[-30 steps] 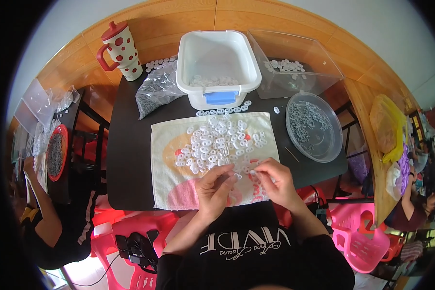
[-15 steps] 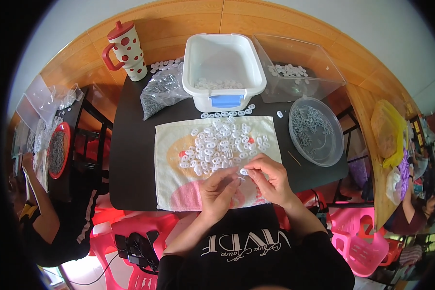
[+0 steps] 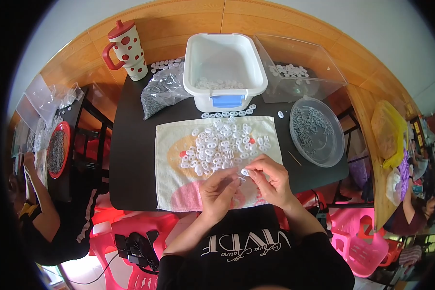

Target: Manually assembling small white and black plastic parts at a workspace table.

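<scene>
My right hand (image 3: pixel 271 181) pinches a small white oval plastic piece with two holes (image 3: pixel 245 172) between thumb and fingertips. Close to its left, my left hand (image 3: pixel 218 192) has its thumb and fingers drawn together near the piece; whatever they hold is too small to make out. Both hands hover over the near edge of a cream towel (image 3: pixel 166 145) printed with orange and pink shapes. Just beyond my fingers, a loose heap of the same white oval pieces (image 3: pixel 217 145) lies on that towel.
Behind the towel stands a white tub (image 3: pixel 193 72) with a blue latch. A round clear tray of small metal parts (image 3: pixel 319 154) is at right, a bag of metal parts (image 3: pixel 159 94) and spotted tumbler (image 3: pixel 130 53) at left. A clear box (image 3: pixel 319 63) stands back right.
Hardly anything differs. Both hands keep nearly the same pose, with the white oval piece still pinched in my right fingertips.
</scene>
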